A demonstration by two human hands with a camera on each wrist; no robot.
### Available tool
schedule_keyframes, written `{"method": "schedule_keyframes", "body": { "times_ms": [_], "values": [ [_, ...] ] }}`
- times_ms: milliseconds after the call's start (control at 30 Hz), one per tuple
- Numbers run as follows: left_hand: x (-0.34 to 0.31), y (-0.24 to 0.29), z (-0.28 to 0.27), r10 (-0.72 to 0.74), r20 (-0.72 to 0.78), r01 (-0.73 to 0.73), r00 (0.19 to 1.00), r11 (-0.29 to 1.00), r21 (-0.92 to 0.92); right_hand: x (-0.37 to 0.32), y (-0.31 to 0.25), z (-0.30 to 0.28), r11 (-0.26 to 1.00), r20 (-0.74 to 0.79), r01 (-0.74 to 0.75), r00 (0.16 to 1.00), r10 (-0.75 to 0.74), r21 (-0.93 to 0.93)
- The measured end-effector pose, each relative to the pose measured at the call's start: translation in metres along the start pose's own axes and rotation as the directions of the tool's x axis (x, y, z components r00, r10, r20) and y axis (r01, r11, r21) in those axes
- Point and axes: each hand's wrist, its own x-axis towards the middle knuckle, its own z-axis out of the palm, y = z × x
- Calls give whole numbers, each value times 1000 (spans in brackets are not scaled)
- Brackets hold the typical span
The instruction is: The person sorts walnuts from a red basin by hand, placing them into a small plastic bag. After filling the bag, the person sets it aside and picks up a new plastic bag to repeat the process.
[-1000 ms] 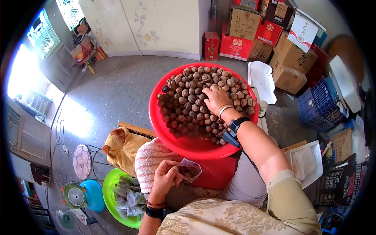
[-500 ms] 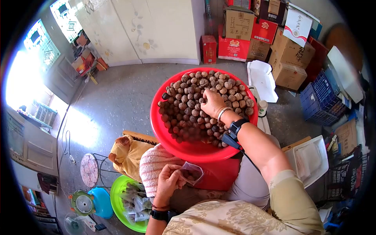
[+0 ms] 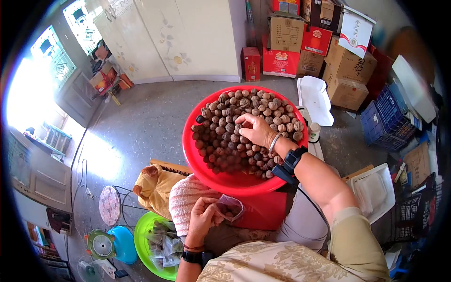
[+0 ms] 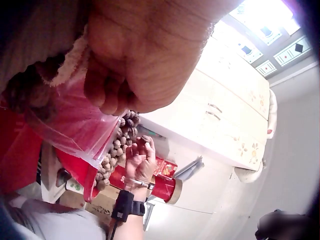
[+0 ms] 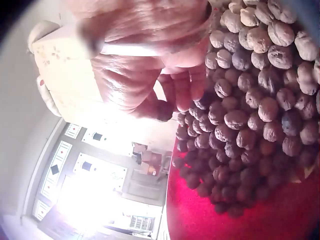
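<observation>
Walnuts (image 3: 221,121) (image 5: 267,109) fill most of a red basin (image 3: 225,184). Over them is my right hand (image 3: 258,131) (image 4: 141,162) (image 5: 150,75), its fingers bent and a walnut (image 4: 145,139) at the fingertips. Low in front of the basin, my left hand (image 3: 202,218) (image 4: 145,55) pinches the edge of a small clear plastic bag (image 3: 231,215) (image 4: 75,120) between thumb and fingers. The bag's mouth gapes, and several brown walnuts lie inside. Part of its contents is hidden by the left hand.
At lower left, a green basin (image 3: 142,235) holds filled bags beside a blue basin (image 3: 124,251) and a round stool (image 3: 109,204). Cardboard boxes (image 3: 286,34), a white tray (image 3: 314,101) and a blue crate (image 3: 383,117) stand right. A striped towel (image 3: 185,197) lies near the left hand.
My right hand has drawn back slightly from the far walnuts toward me, and its fingers have bent inward. The left hand still grips the bag. The head view has shifted a little.
</observation>
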Motion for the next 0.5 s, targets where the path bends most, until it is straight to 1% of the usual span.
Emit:
{"method": "schedule_keyframes", "body": {
  "times_ms": [67, 133, 167, 233, 267, 367, 400, 467, 500],
  "values": [
    [-1, 2, 2, -7, -8, 7, 1000, 1000, 7, -3, 0, 1, 1000, 12, -10, 1000, 10, 12],
    [-1, 4, 3, -15, -15, 15, 1000, 1000, 14, -2, 6, 3, 993, 5, 41, 999, -41, 113],
    [-1, 3, 3, -10, -12, 10, 1000, 1000, 9, -3, 10, 4, 993, 7, 40, 999, -41, 114],
    [1, 0, 2, -10, -14, 10, 1000, 1000, 0, -9, 2, 3, 981, 128, 51, 989, -75, 186],
    [3, -2, 1, 5, -19, -5, 1000, 1000, 8, -12, -1, 2, 981, 138, 45, 988, -72, 188],
    [1, 0, 1, 13, -36, -12, 999, 999, 31, -24, -19, 2, 980, 296, -119, 953, 67, 162],
    [0, 1, 1, 16, -29, -14, 999, 998, 54, -32, -37, 1, 975, 339, -132, 939, 66, 176],
    [0, -1, 0, 20, -33, -20, 999, 1000, 19, -37, -34, 8, 982, 412, -17, 909, -63, 186],
    [0, -1, -1, 14, -27, -13, 1000, 1000, 14, -46, -58, 4, 986, 474, -108, 880, 34, 130]
  ]
}}
